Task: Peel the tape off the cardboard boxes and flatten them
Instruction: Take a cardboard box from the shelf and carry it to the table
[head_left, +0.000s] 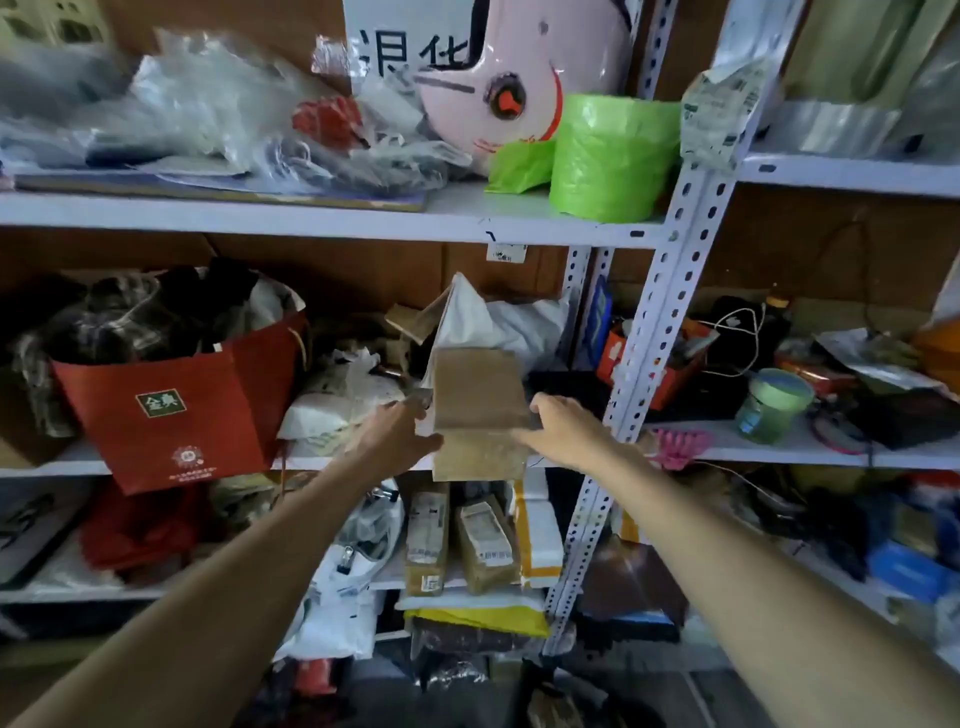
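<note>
Head view: left hand (397, 434) and right hand (563, 428) grip a small cardboard box (478, 410) at the shelf (332, 218) from either side

White slotted-metal shelving (670, 270) fills the view, boards (322, 215) crammed with clutter; brown backing (795, 244) shows behind, the light is dim, and the lower tiers sit in shadow.

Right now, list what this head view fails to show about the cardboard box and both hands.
- Tape on the cardboard box: too blurred to make out.
- Box's far side and bottom: turned away from the camera.
- Left hand fingertips: hidden behind the box's left edge.
- Right hand palm: facing away, so contact is unclear.
- Labels on the parcels below: too small to read.
</note>
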